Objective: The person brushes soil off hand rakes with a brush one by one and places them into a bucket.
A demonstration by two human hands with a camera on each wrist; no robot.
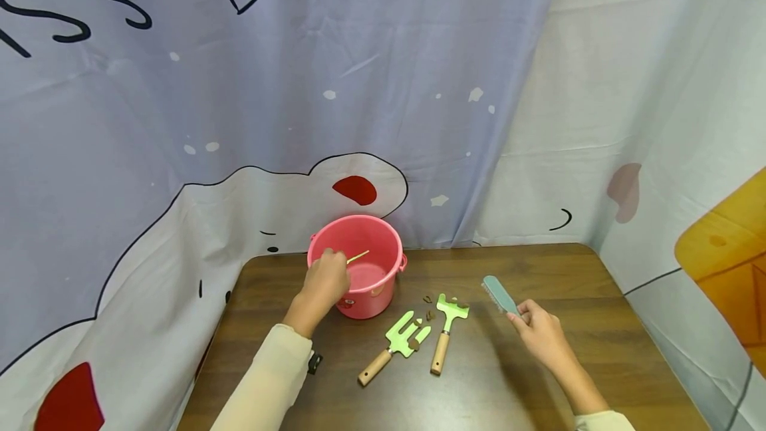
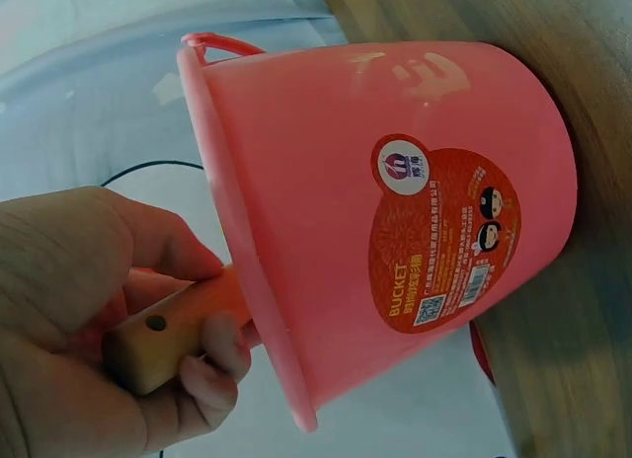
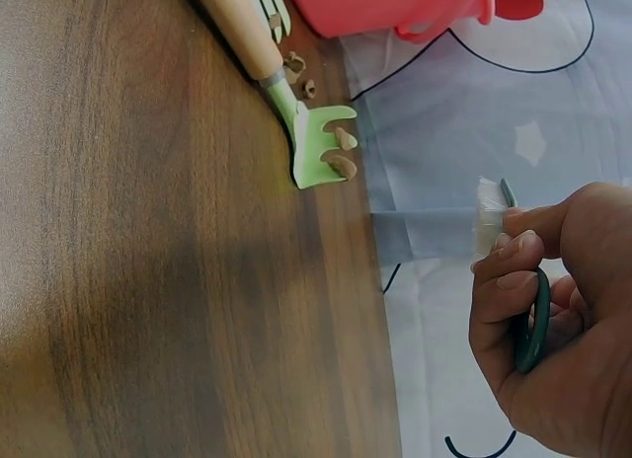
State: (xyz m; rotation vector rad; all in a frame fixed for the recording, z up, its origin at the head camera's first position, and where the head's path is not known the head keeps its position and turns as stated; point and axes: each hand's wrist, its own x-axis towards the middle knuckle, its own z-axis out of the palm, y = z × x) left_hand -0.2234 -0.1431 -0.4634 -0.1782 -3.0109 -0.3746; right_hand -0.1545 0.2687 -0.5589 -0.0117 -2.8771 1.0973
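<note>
Over the pink bucket (image 1: 399,245), my left hand (image 1: 323,285) grips a garden tool by its wooden handle (image 2: 163,344). A thin light-green edge (image 1: 358,257) of that tool shows inside the bucket; the bucket's wall hides the rest in the left wrist view. My right hand (image 1: 541,334) holds a green brush (image 1: 500,292) with white bristles (image 3: 489,206), raised over the right part of the table. Between the hands lie a green garden fork (image 1: 402,336) and a small green rake (image 1: 450,311), both with wooden handles and brown bits on their tines.
Several brown bits (image 1: 429,315) lie on the wooden table (image 1: 479,398) around the tools, near the bucket. A small black object (image 1: 314,362) shows beside the left sleeve. Printed curtains (image 1: 383,118) hang right behind the table's back edge.
</note>
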